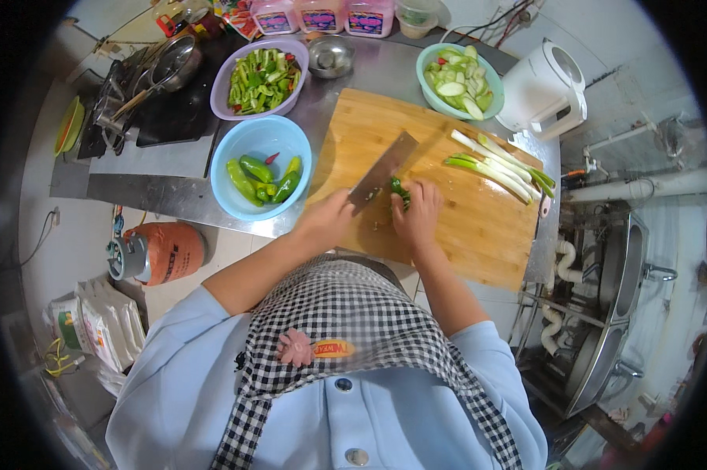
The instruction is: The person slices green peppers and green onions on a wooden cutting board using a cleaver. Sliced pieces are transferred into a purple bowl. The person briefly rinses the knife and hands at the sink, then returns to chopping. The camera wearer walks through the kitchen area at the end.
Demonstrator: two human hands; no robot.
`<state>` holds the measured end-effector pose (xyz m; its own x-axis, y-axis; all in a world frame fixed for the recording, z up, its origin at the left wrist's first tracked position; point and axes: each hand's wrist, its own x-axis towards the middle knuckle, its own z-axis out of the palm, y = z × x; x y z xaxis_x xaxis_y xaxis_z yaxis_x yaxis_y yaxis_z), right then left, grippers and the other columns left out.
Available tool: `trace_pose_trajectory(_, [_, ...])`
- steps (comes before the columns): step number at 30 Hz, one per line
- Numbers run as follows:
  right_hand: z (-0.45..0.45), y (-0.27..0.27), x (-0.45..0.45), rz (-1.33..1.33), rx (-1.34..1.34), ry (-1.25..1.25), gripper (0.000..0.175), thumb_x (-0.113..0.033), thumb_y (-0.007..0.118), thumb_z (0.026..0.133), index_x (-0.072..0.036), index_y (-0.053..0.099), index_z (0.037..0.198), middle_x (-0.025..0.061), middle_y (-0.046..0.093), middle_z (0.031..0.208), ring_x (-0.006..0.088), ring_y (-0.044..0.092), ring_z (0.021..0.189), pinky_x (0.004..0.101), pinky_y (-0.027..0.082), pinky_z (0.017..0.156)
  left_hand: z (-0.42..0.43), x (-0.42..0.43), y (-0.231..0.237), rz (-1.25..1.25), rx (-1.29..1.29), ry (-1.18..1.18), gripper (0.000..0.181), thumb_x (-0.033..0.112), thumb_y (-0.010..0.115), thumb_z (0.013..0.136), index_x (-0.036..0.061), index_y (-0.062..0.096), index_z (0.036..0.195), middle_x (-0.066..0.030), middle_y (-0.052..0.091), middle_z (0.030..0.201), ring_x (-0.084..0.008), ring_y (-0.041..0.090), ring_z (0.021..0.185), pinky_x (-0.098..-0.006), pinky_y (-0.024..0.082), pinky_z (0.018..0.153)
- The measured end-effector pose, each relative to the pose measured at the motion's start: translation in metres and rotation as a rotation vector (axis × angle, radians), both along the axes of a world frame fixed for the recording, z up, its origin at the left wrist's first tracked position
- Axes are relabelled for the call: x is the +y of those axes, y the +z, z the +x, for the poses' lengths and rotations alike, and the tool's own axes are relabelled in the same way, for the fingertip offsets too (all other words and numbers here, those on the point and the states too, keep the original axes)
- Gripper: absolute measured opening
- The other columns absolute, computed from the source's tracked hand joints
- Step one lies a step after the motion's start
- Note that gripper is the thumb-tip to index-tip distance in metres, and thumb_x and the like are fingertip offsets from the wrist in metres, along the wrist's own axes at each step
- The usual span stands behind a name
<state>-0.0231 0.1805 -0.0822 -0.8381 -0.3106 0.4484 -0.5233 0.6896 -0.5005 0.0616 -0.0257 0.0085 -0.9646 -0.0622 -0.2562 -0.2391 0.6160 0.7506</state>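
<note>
My left hand [328, 218] grips the handle of a cleaver [384, 171], whose broad blade stretches up and to the right over the wooden cutting board [382, 114]. Just right of the blade, my right hand [418, 208] holds a dark green pepper [396, 187] against the board, its fingers covering part of it. Small pale bits lie near the blade. Several scallion stalks [494, 167] rest on the board's right side. Left of the board, a blue basin [224, 191] holds several whole green peppers [256, 168] and a small red chili [272, 158].
At the back stand a purple basin [215, 88] of cut peppers, a metal bowl [331, 57], a mint-green bowl [431, 101] of sliced vegetable and a white electric kettle [538, 82]. A cooktop with pans [177, 61] is at left. An orange gas cylinder [174, 252] stands below the counter.
</note>
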Motion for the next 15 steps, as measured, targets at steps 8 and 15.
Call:
trace_pose_trajectory(8, [-0.092,-0.002,0.004,0.005,-0.276,-0.073,0.023,-0.012,0.073,0.081,-0.004,0.068,0.102,0.0176,0.062,0.106,0.0388,0.057,0.101,0.0481,0.044,0.094,0.033,-0.041,0.026,-0.087,-0.057,-0.131,0.019,0.017,0.051,0.099,0.0033,0.054,0.111,-0.0242,0.066,0.098,-0.0467,0.062,0.094,-0.0535,0.048,0.080])
trace_pose_trajectory(15, [-0.040,0.020,0.103,0.027,0.201,-0.276,0.029,-0.005,0.069,0.081,-0.009,0.069,0.110,0.0132,0.062,0.104,0.0355,0.056,0.101,0.0469,0.045,0.091,0.010,0.003,-0.012,-0.137,-0.212,-0.438,0.028,0.021,0.048,0.099,0.0042,0.057,0.119,-0.0232,0.066,0.107,-0.0442,0.062,0.101,-0.0537,0.048,0.087])
